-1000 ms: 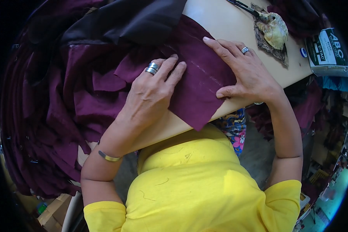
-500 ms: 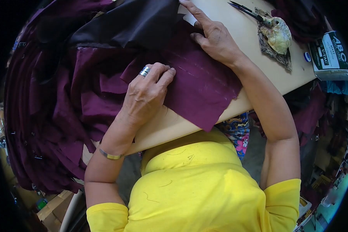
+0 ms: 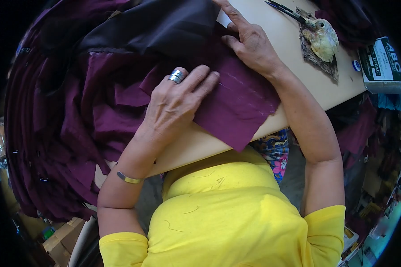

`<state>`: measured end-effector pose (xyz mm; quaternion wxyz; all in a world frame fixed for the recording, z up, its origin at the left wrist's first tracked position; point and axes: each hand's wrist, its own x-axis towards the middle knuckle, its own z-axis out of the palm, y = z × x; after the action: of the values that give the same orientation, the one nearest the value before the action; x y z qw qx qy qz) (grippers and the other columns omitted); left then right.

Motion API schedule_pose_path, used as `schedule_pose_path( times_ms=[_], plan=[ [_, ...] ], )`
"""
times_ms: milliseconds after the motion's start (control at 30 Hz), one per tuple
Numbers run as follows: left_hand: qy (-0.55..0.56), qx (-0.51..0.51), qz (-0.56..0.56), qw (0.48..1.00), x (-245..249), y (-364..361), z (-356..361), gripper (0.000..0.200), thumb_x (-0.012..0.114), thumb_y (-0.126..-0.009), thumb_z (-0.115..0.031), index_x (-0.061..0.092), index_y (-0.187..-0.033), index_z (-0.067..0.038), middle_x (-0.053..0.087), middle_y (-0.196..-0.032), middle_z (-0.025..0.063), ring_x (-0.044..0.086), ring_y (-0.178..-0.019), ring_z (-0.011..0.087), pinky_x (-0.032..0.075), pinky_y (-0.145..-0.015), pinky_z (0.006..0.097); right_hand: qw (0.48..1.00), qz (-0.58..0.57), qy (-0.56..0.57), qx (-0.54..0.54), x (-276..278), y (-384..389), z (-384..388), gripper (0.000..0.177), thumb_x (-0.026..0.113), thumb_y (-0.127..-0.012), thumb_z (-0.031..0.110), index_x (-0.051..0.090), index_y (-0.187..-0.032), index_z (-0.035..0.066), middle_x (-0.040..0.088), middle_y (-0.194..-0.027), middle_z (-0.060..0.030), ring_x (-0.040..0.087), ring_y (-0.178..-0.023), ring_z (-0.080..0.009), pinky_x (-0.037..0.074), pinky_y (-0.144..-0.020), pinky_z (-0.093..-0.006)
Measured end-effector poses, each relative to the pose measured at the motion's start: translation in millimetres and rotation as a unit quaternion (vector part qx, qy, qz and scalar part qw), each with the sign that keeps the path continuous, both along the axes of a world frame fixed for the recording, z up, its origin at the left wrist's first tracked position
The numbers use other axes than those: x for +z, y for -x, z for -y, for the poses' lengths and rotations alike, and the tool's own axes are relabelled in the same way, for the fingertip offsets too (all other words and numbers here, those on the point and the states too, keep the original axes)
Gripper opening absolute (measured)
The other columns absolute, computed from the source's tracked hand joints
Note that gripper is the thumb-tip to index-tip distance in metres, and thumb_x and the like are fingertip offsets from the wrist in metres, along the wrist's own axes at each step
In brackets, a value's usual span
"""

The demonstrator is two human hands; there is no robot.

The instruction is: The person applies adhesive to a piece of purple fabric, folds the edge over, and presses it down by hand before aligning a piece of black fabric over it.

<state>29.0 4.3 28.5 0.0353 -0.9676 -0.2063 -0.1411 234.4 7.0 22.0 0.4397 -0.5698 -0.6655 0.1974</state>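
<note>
Pressing maroon cloth piece (image 3: 240,102) flat with left hand (image 3: 176,104), fingers stretched, nothing grasped | resting right hand (image 3: 249,42) open on its far edge, beside dark fabric (image 3: 165,26) | spread on table (image 3: 280,31), corner overhanging near edge

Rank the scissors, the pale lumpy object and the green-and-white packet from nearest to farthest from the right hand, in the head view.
1. Scissors, just up and right of the right hand.
2. Pale lumpy object, farther right on the table.
3. Green-and-white packet, at the far right.
</note>
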Motion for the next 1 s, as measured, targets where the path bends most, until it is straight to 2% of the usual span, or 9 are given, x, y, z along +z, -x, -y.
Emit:
schedule_pose_path(
  times_ms=[100,267,467,567,667,767,867,900,1000],
  plan=[
    [-0.014,-0.037,-0.033,0.999,9,0,1,0.047,0.053,-0.070,0.005,0.061,-0.112,-0.013,0.056,-0.113,0.0038,0.058,-0.084,0.0223,0.051,-0.072,0.0313,0.999,-0.003,-0.036,0.016,-5,-2,0,0.073,0.050,-0.074,-0.013,0.028,-0.139,0.012,0.049,-0.128,-0.0197,0.050,-0.118,-0.0289,0.038,-0.100,-0.0309],
    [0.010,0.023,0.018,1.000,-1,1,-23,0.041,0.053,-0.072,0.006,0.060,-0.110,-0.008,0.057,-0.110,0.0059,0.060,-0.090,0.0236,0.052,-0.076,0.0316,0.997,-0.038,-0.053,0.032,-4,0,2,0.069,0.048,-0.074,-0.017,0.031,-0.137,0.006,0.047,-0.131,-0.0176,0.045,-0.123,-0.0231,0.034,-0.103,-0.0282],
    [0.009,0.031,0.038,0.999,-6,6,-23,0.042,0.055,-0.070,0.007,0.061,-0.108,-0.009,0.058,-0.107,0.0061,0.060,-0.090,0.0237,0.052,-0.075,0.0315,0.999,0.022,0.016,-0.029,1,1,5,0.077,0.053,-0.072,-0.013,0.029,-0.140,0.013,0.059,-0.089,-0.0180,0.061,-0.083,-0.0261,0.046,-0.080,-0.0291],
    [-0.021,0.003,0.000,1.000,0,8,-22,0.045,0.055,-0.071,0.006,0.062,-0.110,-0.014,0.058,-0.108,0.0054,0.060,-0.088,0.0236,0.052,-0.073,0.0309,0.998,0.024,-0.063,-0.014,-3,1,3,0.080,0.054,-0.071,-0.012,0.027,-0.141,0.016,0.051,-0.072,-0.0165,0.054,-0.066,-0.0274,0.045,-0.069,-0.0320],
    [-0.007,-0.009,-0.021,1.000,6,11,-23,0.046,0.055,-0.073,0.003,0.061,-0.114,-0.018,0.058,-0.109,0.0053,0.060,-0.086,0.0252,0.051,-0.073,0.0307,0.999,0.032,0.011,-0.037,1,0,4,0.075,0.054,-0.073,-0.006,0.030,-0.140,0.014,0.055,-0.075,-0.0159,0.057,-0.068,-0.0275,0.046,-0.070,-0.0322],
    [0.080,-0.023,0.045,0.995,8,12,-34,0.043,0.052,-0.080,0.002,0.057,-0.119,-0.013,0.060,-0.112,0.0058,0.060,-0.082,0.0216,0.050,-0.073,0.0284,0.941,0.230,-0.235,-0.085,-2,-5,9,0.052,0.065,-0.071,0.002,0.050,-0.120,0.008,0.059,-0.094,-0.0122,0.056,-0.090,-0.0296,0.045,-0.083,-0.0369],
    [0.287,0.056,0.179,0.939,-2,13,-48,0.038,0.047,-0.087,0.002,0.053,-0.123,-0.007,0.061,-0.113,0.0064,0.059,-0.079,0.0157,0.049,-0.073,0.0250,0.938,0.169,-0.289,0.084,-2,13,17,0.037,0.062,-0.069,0.000,0.053,-0.105,0.005,0.059,-0.086,-0.0098,0.057,-0.084,-0.0296,0.046,-0.080,-0.0368],
    [0.403,0.080,0.227,0.883,5,11,-46,0.036,0.044,-0.089,0.001,0.050,-0.125,-0.002,0.061,-0.113,0.0068,0.057,-0.077,0.0108,0.048,-0.074,0.0229,0.956,0.148,-0.231,0.103,-8,21,21,0.029,0.057,-0.069,-0.005,0.054,-0.096,0.004,0.058,-0.087,-0.0088,0.057,-0.083,-0.0289,0.046,-0.079,-0.0357],
    [0.334,0.130,0.216,0.908,11,10,-47,0.036,0.044,-0.089,0.002,0.050,-0.124,-0.001,0.061,-0.114,0.0075,0.057,-0.076,0.0103,0.048,-0.074,0.0223,0.964,0.159,-0.151,0.151,-17,25,23,0.026,0.054,-0.068,-0.011,0.054,-0.090,0.003,0.060,-0.095,-0.0099,0.056,-0.088,-0.0285,0.047,-0.079,-0.0342]
  ],
)
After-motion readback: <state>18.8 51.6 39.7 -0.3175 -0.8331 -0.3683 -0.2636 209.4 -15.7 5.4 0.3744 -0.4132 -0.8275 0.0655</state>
